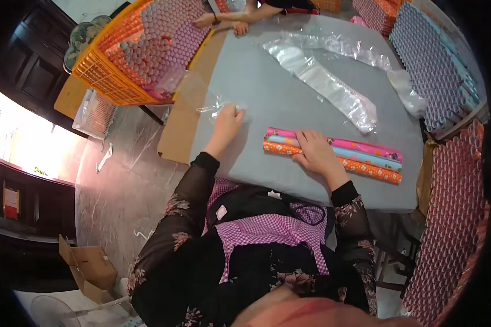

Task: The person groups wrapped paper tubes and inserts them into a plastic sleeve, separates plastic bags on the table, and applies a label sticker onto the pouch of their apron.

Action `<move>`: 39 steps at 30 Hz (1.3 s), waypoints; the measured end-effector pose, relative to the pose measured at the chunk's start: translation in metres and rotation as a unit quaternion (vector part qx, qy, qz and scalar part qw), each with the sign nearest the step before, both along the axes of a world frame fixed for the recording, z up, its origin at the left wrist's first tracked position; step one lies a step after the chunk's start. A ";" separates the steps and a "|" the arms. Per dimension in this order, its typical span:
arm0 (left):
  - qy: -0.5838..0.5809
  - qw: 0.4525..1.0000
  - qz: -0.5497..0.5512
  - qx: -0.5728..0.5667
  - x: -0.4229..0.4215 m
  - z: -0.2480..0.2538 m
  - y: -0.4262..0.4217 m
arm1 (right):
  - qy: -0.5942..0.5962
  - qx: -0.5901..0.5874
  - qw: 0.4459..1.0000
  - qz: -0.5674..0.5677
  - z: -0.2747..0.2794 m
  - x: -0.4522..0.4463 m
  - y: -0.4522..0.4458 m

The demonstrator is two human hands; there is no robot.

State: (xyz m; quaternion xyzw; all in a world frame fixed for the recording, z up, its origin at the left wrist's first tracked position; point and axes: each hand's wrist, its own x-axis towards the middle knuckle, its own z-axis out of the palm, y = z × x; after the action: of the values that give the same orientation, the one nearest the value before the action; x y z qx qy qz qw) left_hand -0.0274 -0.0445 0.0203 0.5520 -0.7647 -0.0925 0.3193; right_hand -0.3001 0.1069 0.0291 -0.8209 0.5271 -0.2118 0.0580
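Observation:
My left hand (228, 122) is closed in a pinch on a clear plastic bag (199, 91), which stretches away to the left over the table edge. Under my right hand (316, 151) lie three patterned rolls side by side: a pink one (365, 149), a light blue one (360, 158) and an orange one with white flowers (371, 171). The right fingers reach across the rolls, and the thumb rests at the orange one. A stack of flat clear plastic bags (333, 87) lies on the table beyond the rolls.
More clear plastic (360, 52) trails across the grey table (245, 65). An orange crate (106, 76) full of rolls stands at the left, with another person's hand (204, 20) at it. Stacked rolls (428, 71) rise along the right. An open cardboard box (95, 270) sits on the floor.

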 end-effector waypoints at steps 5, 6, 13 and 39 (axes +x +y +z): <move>0.068 0.985 -0.035 0.152 -0.037 0.008 0.001 | 0.004 -0.005 1.000 -0.011 -0.001 0.002 0.001; 0.095 0.980 -0.049 0.167 -0.043 0.009 0.000 | 0.009 -0.031 0.999 -0.011 -0.001 0.001 0.001; 0.102 0.973 -0.157 0.136 -0.069 -0.002 0.003 | 0.007 -0.001 1.000 0.005 0.001 0.000 -0.001; 0.154 0.980 -0.099 0.071 -0.085 0.025 0.036 | 0.004 -0.002 1.000 -0.006 -0.001 0.000 -0.001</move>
State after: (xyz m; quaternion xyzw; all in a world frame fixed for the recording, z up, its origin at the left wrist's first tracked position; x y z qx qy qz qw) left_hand -0.1129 -0.0087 0.0454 0.4735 -0.7488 -0.2618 0.3829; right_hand -0.3000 0.1058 0.0277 -0.8190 0.5315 -0.2096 0.0528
